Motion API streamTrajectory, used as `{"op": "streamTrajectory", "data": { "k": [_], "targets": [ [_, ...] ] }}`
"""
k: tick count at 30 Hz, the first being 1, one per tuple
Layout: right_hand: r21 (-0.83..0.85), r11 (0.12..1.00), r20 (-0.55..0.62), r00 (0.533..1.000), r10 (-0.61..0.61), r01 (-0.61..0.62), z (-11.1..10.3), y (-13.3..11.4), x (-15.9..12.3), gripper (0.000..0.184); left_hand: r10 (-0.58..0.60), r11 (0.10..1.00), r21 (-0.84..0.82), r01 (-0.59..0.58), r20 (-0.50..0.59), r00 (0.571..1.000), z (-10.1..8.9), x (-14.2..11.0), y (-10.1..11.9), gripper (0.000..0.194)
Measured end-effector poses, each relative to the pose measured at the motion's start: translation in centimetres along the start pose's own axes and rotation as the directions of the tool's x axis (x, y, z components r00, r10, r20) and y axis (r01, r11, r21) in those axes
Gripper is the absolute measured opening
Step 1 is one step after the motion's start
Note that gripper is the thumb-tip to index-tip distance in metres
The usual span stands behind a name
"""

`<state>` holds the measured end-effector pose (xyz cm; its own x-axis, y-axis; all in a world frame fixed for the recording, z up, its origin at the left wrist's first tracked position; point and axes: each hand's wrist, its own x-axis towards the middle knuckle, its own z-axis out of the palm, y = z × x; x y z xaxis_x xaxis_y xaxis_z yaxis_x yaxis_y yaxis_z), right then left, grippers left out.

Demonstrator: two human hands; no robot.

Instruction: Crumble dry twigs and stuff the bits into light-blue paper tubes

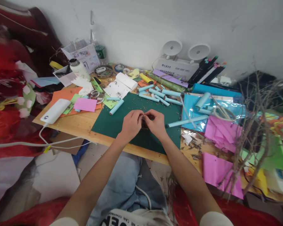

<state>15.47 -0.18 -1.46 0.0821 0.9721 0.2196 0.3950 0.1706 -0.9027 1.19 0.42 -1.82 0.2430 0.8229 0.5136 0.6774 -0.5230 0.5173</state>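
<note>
With left hand (132, 124) and right hand (155, 124) meeting fingertip to fingertip, pinches dark brown scraps (145, 123) over the middle of the green sheet (108, 125); could crumble and scatter them across it by squeezing too hard.

On the dark green rectangular sheet (110, 124), the bare left hand (132, 123) and bare right hand (155, 123) hide most of a small dark brown piece (144, 124) between them, so its shape cannot be told. Behind the sheet, printed lettering (166, 66) on the white plastic router (193, 65) is too small to read; right of the sheet, bare brown branches (256, 169) blur together; left of it, crumpled red material (0, 125) is cut off by the view's edge
</note>
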Motion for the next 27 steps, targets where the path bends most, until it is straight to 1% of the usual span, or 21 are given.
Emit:
{"op": "streamTrajectory", "data": {
  "k": [3, 5, 6, 7, 8, 9, 10, 11, 12, 13, 14, 15, 17, 18, 20, 21, 23, 24, 25, 27],
  "targets": [
    [0.152, 0.984, 0.027, 0.996, 0.084, -0.088, 0.4, 0.4, 0.2, 0.016, 0.111, 0.993, 0.03, -0.11, -0.021, 0.994, 0.1, -0.2, -0.5, 0.017],
    [0.256, 0.953, 0.063, 0.986, 0.153, -0.164, 0.6, 0.7, 0.3, 0.019, 0.154, 0.988, 0.014, -0.154, -0.013, 0.988, 0.2, -0.4, -0.8, 0.019],
    [0.297, 0.934, 0.084, 0.979, 0.184, -0.201, 0.6, 0.8, 0.4, 0.019, 0.139, 0.99, -0.017, -0.139, -0.019, 0.99, 0.2, -0.5, -0.8, 0.018],
    [0.319, 0.921, 0.1, 0.975, 0.2, -0.222, 0.6, 0.8, 0.4, 0.02, 0.091, 0.994, -0.063, -0.093, -0.036, 0.995, 0.2, -0.5, -0.9, 0.016],
    [0.311, 0.925, 0.103, 0.975, 0.197, -0.22, 0.5, 0.9, 0.4, 0.02, 0.013, 0.992, -0.121, -0.02, -0.059, 0.998, 0.2, -0.5, -0.9, 0.013],
    [0.268, 0.945, 0.09, 0.982, 0.168, -0.187, 0.4, 0.8, 0.5, 0.019, -0.079, 0.982, -0.179, 0.063, -0.079, 0.994, 0.2, -0.5, -1.0, 0.01],
    [0.192, 0.973, 0.07, 0.991, 0.112, -0.124, 0.2, 0.8, 0.5, 0.017, -0.162, 0.964, -0.229, 0.138, -0.093, 0.982, 0.3, -0.5, -1.0, 0.009],
    [0.092, 0.995, 0.052, 0.998, 0.04, -0.045, -0.1, 0.8, 0.6, 0.016, -0.222, 0.946, -0.262, 0.191, -0.093, 0.971, 0.3, -0.5, -1.2, 0.01],
    [-0.021, 0.999, 0.051, 0.998, -0.033, 0.034, -0.3, 0.7, 0.7, 0.015, -0.245, 0.938, -0.273, 0.215, -0.081, 0.966, 0.3, -0.5, -1.3, 0.012],
    [-0.129, 0.987, 0.074, 0.993, -0.09, 0.099, -0.6, 0.7, 0.8, 0.016, -0.234, 0.941, -0.263, 0.211, -0.057, 0.971, 0.2, -0.5, -1.5, 0.013],
    [-0.222, 0.964, 0.122, 0.985, -0.121, 0.146, -0.9, 0.7, 0.9, 0.018, -0.198, 0.953, -0.24, 0.187, -0.026, 0.98, 0.1, -0.6, -1.7, 0.015],
    [-0.296, 0.939, 0.181, 0.975, -0.127, 0.177, -1.1, 0.6, 0.9, 0.02, -0.154, 0.966, -0.211, 0.152, 0.005, 0.988, -0.1, -0.6, -1.9, 0.018],
    [-0.397, 0.894, 0.279, 0.955, -0.098, 0.207, -1.6, 0.6, 1.1, 0.023, -0.081, 0.987, -0.138, 0.087, 0.05, 0.995, -0.7, -1.0, -2.3, 0.025],
    [-0.427, 0.879, 0.31, 0.948, -0.077, 0.211, -1.8, 0.5, 1.1, 0.023, -0.064, 0.993, -0.094, 0.069, 0.062, 0.996, -1.0, -1.3, -2.5, 0.027],
    [-0.45, 0.869, 0.346, 0.937, -0.044, 0.207, -2.2, 0.4, 1.1, 0.021, -0.079, 0.997, 0.012, 0.078, 0.09, 0.993, -1.7, -2.1, -2.6, 0.028],
    [-0.449, 0.869, 0.366, 0.93, -0.031, 0.206, -2.3, 0.4, 1.0, 0.023, -0.104, 0.993, 0.063, 0.097, 0.113, 0.988, -2.0, -2.5, -2.6, 0.026],
    [-0.442, 0.871, 0.412, 0.911, -0.016, 0.215, -2.4, 0.3, 0.9, 0.035, -0.162, 0.981, 0.133, 0.14, 0.17, 0.972, -2.3, -3.2, -2.4, 0.029],
    [-0.435, 0.872, 0.431, 0.902, -0.019, 0.226, -2.3, 0.4, 0.9, 0.036, -0.179, 0.978, 0.141, 0.153, 0.198, 0.964, -2.3, -3.4, -2.3, 0.034],
    [-0.422, 0.875, 0.441, 0.897, -0.031, 0.238, -2.2, 0.4, 0.9, 0.033, -0.183, 0.979, 0.125, 0.158, 0.222, 0.958, -2.2, -3.5, -2.2, 0.037],
    [-0.366, 0.897, 0.423, 0.903, -0.077, 0.248, -1.9, 0.5, 1.0, 0.028, -0.156, 0.988, 0.03, 0.153, 0.24, 0.958, -1.6, -3.1, -2.2, 0.031]
  ]
}}
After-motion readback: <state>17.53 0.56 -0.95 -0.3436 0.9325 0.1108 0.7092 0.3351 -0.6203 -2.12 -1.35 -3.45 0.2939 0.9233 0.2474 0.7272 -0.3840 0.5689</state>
